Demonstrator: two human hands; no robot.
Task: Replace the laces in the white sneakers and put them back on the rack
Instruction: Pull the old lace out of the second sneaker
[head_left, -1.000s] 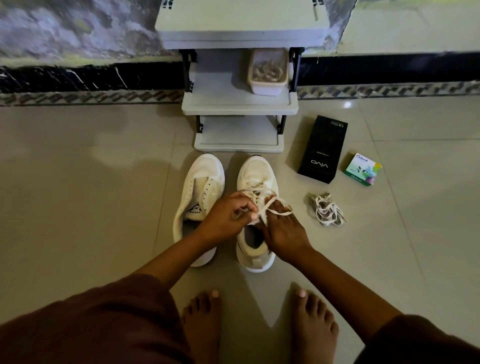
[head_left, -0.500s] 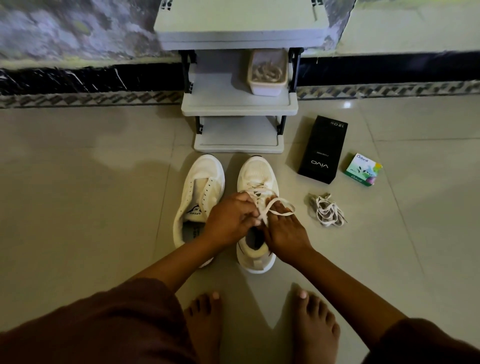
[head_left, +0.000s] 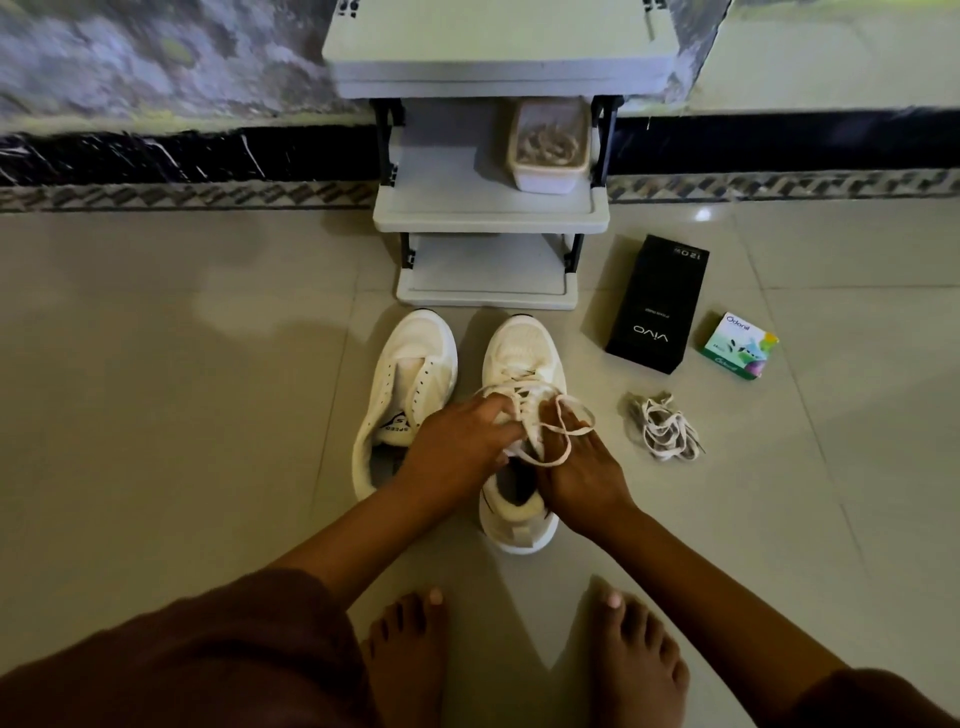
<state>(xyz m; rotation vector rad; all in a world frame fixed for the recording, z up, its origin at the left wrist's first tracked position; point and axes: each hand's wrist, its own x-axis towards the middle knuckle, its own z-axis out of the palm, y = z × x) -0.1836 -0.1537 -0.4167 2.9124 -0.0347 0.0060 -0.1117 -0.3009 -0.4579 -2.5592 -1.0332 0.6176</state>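
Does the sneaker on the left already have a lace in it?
No: the left sneaker shows only bare eyelets; the lace being threaded is on the right sneaker.

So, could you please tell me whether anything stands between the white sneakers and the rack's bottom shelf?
Nothing visible does: bare floor lies between the left sneaker, the right sneaker and the bottom shelf. The black vivo box, Odonil box and loose laces lie to the right; the plastic container sits on the middle shelf.

Left hand (head_left: 462, 441) and right hand (head_left: 579, 470) holding lace (head_left: 571, 431) over sneaker (head_left: 522, 348), rack (head_left: 488, 221) behind
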